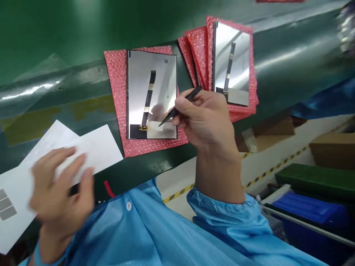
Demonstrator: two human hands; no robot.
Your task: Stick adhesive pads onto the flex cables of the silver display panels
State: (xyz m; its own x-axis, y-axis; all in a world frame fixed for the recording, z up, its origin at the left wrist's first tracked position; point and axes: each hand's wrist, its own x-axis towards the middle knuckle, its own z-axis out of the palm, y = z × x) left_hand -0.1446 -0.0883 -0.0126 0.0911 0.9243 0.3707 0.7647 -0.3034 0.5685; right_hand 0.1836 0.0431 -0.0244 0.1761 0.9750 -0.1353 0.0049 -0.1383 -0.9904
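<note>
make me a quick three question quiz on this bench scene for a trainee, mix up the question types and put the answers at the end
1. Multiple choice: what does the right hand hold?
a) a cup
b) a black pointed tool
c) a hammer

2. True or false: the left hand is touching the shiny panel on the left.

3. Fill in the blank: that panel lies on pink ____ wrap.

Key:
1. b
2. False; the left hand, blurred, is over the white sheets, apart from the panel.
3. bubble
</note>
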